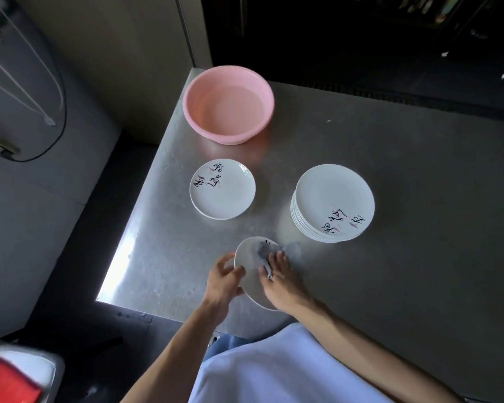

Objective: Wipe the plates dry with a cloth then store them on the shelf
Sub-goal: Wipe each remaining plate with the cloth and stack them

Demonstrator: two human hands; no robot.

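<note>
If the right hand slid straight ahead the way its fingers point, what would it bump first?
Probably the round pink plastic basin. The right hand, pressing a grey cloth on the held white plate, points through the gap between the lone white plate and the stack of white plates, though that's uncertain.

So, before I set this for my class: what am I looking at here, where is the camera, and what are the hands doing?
There is no machine here. A person wears one camera on the head, which looks down at their own hands. The left hand grips the rim of a tilted white plate, and the right hand presses a grey cloth onto it. On the metal table lie a pink basin, a decorated plate and a stack of plates.
</note>
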